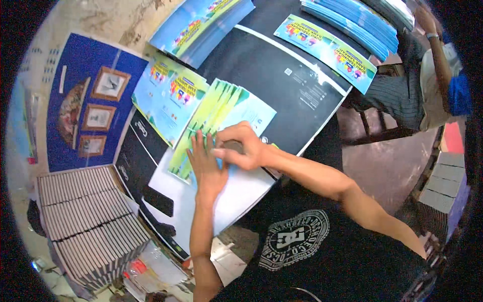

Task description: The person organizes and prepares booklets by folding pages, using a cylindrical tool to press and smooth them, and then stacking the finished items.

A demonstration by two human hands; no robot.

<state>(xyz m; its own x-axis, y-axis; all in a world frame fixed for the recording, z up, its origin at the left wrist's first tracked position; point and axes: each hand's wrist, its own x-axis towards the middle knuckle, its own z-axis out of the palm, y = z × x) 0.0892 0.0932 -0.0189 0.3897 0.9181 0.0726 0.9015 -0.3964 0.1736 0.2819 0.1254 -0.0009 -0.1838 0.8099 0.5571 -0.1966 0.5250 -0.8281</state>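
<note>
A fanned row of printed green and blue booklets lies overlapped on the table in front of me. My left hand rests flat on its near end, fingers spread. Close beside it, my right hand is curled over the same booklets, thumb and forefinger drawn together by the left fingers. Whatever is between those fingers, if anything, is hidden. Left of the row lie more printed covers. Under my wrists a white sheet covers part of the black tabletop.
A tall stack of blue booklets stands at the back. Another printed cover and a thick blue pile lie far right. A black phone-like rectangle is near left. Book stacks fill the lower left. Another person is at right.
</note>
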